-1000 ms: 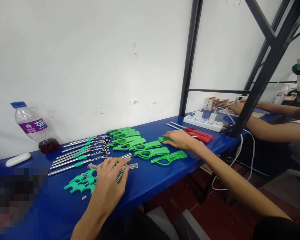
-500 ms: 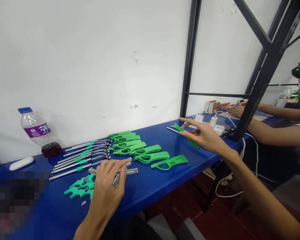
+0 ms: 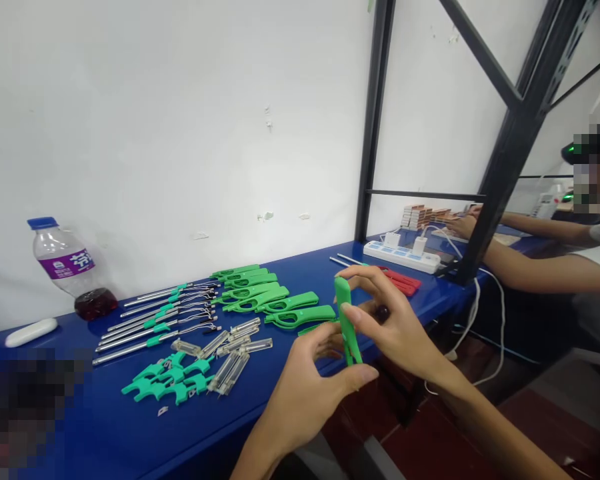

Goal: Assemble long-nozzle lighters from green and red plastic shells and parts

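Observation:
My right hand (image 3: 393, 327) pinches a green plastic lighter casing (image 3: 349, 337) between thumb and fingers, holding it upright and edge-on above the front of the table. My left hand (image 3: 303, 390) closes around the casing's lower end, thumb in front and fingers behind. Behind my hands, more green casing pieces (image 3: 293, 302) lie in a row. Several metal lighter tubes with wires (image 3: 135, 337) are lined up to the left. Nearer me lie clear fuel tanks (image 3: 230, 373) and a cluster of teal-green triggers (image 3: 165, 381).
A tilted drink bottle (image 3: 65, 263) leans by the wall, near a white oval case (image 3: 31, 332). At the right stand a white power strip (image 3: 403, 257), red casings (image 3: 404, 281) and a black shelf post (image 3: 500, 167). Beyond it another person's arms (image 3: 525, 267) are at work.
My right hand has brought the green casing from the right back toward me, turning it upright. My left hand has left the clear tanks and moved right to the casing.

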{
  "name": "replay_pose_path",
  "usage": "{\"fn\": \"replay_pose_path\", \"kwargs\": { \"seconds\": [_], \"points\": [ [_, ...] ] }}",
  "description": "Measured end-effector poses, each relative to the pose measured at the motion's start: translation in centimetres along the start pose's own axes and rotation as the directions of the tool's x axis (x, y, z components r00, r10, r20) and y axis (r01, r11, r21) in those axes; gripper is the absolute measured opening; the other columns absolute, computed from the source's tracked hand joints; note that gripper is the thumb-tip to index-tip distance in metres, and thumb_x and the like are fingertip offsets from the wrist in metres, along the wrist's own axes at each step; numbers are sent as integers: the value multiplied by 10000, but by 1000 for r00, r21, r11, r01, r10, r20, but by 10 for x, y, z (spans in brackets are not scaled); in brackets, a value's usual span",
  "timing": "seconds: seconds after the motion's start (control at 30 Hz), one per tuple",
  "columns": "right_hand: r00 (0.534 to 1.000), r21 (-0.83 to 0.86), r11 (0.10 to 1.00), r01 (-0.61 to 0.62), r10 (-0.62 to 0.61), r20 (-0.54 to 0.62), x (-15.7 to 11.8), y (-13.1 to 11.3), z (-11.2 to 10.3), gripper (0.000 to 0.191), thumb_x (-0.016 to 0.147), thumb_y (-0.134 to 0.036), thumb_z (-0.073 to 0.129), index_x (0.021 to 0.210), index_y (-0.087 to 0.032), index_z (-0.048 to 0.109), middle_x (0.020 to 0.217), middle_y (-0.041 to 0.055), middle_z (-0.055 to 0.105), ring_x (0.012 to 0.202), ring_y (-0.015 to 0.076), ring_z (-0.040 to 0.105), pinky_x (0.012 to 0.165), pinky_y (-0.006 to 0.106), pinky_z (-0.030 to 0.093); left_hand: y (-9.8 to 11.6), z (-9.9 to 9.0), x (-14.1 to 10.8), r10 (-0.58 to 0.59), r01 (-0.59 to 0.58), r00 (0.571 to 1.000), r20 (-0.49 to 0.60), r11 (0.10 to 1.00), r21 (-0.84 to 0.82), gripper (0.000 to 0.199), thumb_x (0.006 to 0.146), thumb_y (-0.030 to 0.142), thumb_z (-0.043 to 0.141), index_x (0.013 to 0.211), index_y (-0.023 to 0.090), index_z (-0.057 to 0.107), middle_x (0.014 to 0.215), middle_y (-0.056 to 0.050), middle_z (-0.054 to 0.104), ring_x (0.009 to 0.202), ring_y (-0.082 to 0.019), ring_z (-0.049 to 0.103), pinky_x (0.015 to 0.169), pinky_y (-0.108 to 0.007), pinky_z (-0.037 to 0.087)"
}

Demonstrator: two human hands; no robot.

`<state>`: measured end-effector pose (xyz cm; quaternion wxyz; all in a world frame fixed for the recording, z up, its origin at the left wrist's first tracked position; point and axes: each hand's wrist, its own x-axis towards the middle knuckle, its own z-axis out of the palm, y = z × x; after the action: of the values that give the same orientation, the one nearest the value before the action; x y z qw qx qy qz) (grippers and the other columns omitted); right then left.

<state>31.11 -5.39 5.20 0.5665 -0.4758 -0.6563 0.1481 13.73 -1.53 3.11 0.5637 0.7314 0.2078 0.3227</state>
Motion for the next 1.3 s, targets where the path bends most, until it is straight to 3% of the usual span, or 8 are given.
{"fn": "replay_pose_path", "kwargs": {
  "seconds": [0.1, 0.23, 0.37, 0.47, 0.6, 0.77, 1.03, 1.3],
  "points": [
    [999, -14, 999, -43, 43, 6, 2, 7, -7, 379, 933, -478, 713, 1241, -308, 571, 1084, 42, 662, 598, 127, 557, 496, 257, 491, -1, -9, 4, 6, 5, 998, -60, 981, 194, 405, 847, 261, 794, 1245, 262, 721, 1107, -17, 776, 1010, -231, 701, 949, -372, 549],
    [986, -43, 988, -146, 149, 71, 0, 30, -25, 402, 903, -488, 745, 1218, -298, 582, 1083, 16, 665, 665, 139, 596, 589, 271, 519, -18, -19, 10, 46, 78, 977, -208, 830, 552, 464, 883, 271, 777, 1328, 313, 651, 1230, -31, 740, 1162, -271, 655, 1016, -441, 510],
    [967, -140, 969, -202, 221, 131, -7, 66, -39, 332, 915, -529, 722, 1079, -242, 690, 1097, 19, 698, 693, 147, 594, 611, 274, 496, -39, -13, 23, 159, 7, 977, -143, 645, 764, 401, 950, 218, 703, 1341, 281, 639, 1348, -55, 694, 1272, -294, 585, 1090, -510, 440],
    [968, -242, 954, -178, 215, 132, -12, 85, -44, 356, 910, -534, 731, 1131, -256, 707, 1140, 17, 732, 713, 163, 621, 640, 286, 503, -47, -6, 30, 173, -17, 979, -110, 601, 799, 386, 957, 196, 688, 1335, 259, 642, 1314, -64, 706, 1236, -301, 594, 1054, -515, 452],
    [977, -394, 918, -46, 123, 173, -14, 94, -46, 341, 948, -511, 694, 1214, -299, 689, 1221, 14, 746, 1005, 233, 707, 857, 325, 550, -50, -4, 33, 169, -5, 980, -102, 538, 843, 363, 968, 188, 661, 1329, 230, 644, 1295, -92, 688, 1219, -312, 593, 1024, -512, 459],
    [998, -620, 784, -24, 52, 28, -12, 111, -64, 294, 1047, -469, 515, 1145, -266, 704, 1196, 52, 758, 1098, 248, 713, 981, 366, 542, -53, -6, 34, 163, 25, 979, -121, 495, 869, 353, 987, 221, 634, 1340, 232, 638, 1288, -104, 654, 1215, -313, 583, 1009, -499, 457],
    [977, -826, 523, -211, 136, -164, 12, 166, -117, 362, 1044, -464, 456, 1158, -234, 711, 1158, 120, 738, 972, 301, 735, 797, 380, 546, -57, -6, 35, 193, 22, 974, -122, 451, 892, 313, 985, 219, 628, 1296, 208, 657, 1234, -108, 690, 1149, -321, 604, 953, -498, 469],
    [962, -897, 381, -223, 235, -139, 25, 180, -130, 540, 981, -643, 521, 1288, -243, 715, 1095, 145, 761, 918, 330, 739, 704, 349, 508, -59, -3, 39, 212, 31, 970, -122, 392, 920, 253, 997, 256, 597, 1235, 215, 672, 1180, -112, 700, 1103, -321, 606, 936, -501, 466]
  ]
}}
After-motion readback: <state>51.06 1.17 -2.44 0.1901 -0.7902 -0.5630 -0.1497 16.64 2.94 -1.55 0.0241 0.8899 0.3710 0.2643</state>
